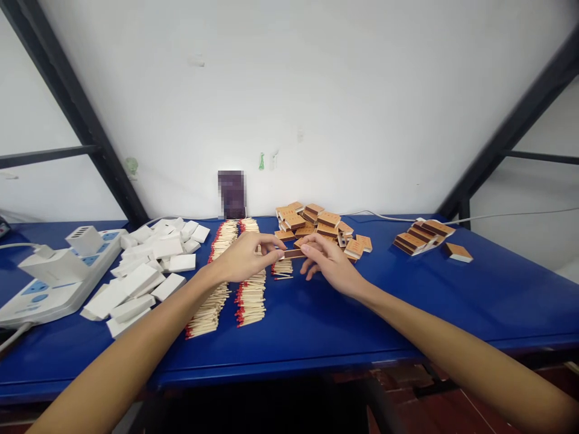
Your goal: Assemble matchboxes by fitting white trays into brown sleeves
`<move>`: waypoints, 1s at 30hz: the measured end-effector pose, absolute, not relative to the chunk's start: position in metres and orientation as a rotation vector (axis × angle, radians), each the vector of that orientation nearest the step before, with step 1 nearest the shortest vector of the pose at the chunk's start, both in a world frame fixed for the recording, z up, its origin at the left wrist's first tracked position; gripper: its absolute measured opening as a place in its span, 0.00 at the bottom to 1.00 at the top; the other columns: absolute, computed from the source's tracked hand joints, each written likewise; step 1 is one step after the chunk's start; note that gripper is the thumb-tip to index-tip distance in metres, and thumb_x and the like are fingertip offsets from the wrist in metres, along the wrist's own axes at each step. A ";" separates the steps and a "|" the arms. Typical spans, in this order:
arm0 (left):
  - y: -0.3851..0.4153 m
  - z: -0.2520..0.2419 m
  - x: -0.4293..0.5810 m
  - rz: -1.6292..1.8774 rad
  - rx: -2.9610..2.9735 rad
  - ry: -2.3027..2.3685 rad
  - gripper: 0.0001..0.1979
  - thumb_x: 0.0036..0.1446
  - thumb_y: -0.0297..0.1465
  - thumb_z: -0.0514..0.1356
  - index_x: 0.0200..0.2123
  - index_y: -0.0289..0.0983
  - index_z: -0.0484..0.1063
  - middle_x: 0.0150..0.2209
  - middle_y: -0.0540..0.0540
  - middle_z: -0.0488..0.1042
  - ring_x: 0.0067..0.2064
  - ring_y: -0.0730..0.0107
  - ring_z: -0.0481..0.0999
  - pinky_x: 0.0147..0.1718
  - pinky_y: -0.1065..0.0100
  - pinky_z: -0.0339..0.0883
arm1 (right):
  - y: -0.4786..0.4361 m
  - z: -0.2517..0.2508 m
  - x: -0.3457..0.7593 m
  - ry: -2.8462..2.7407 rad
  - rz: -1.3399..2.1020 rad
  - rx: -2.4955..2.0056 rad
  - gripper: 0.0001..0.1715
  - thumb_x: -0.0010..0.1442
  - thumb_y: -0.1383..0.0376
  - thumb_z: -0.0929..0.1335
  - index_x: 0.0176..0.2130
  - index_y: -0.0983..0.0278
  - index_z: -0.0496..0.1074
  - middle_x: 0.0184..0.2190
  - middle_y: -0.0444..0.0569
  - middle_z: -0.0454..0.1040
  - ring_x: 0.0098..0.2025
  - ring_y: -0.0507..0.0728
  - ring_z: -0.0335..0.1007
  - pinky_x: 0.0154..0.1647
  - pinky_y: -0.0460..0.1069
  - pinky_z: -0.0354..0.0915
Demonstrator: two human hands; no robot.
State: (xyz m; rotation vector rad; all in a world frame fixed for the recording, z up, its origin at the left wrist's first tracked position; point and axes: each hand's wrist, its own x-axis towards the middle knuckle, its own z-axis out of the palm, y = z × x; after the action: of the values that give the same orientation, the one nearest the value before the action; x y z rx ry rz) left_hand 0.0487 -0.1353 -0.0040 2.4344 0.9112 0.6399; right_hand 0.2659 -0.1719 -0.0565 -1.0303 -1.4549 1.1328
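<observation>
Between my two hands is a matchbox (294, 254), its dark brown side turned toward me. My left hand (248, 256) pinches its left end with thumb and fingers. At the other end my right hand (332, 263) grips it the same way. Just under the box lies a small group of matches (283, 269) on the blue table. Two long rows of red-tipped matches (251, 301) run beneath and beside my left hand. Behind my hands is a heap of orange-brown matchboxes (307, 220).
White box trays (140, 283) are piled on the left, beside a power strip (67, 301) with chargers plugged in. Several matchboxes (418, 236) lean together on the right, with a single matchbox (458, 252) near them. A dark, pixelated object (232, 194) stands against the wall.
</observation>
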 end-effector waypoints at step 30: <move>-0.135 -0.015 0.044 0.424 3.102 0.751 0.22 0.51 0.33 0.62 0.50 0.35 0.74 0.35 0.42 0.77 0.42 0.56 0.68 0.40 0.59 0.63 | -0.202 -0.020 0.380 -2.033 -0.193 -1.546 0.23 0.59 0.51 0.66 0.49 0.60 0.72 0.47 0.55 0.75 0.48 0.65 0.71 0.45 0.57 0.66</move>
State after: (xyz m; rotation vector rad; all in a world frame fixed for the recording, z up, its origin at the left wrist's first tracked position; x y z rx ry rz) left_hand 0.0438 -0.1345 -0.0148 3.1022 0.7507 0.4237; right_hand 0.3802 -0.2020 -0.0202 -1.5456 -2.0332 -0.1935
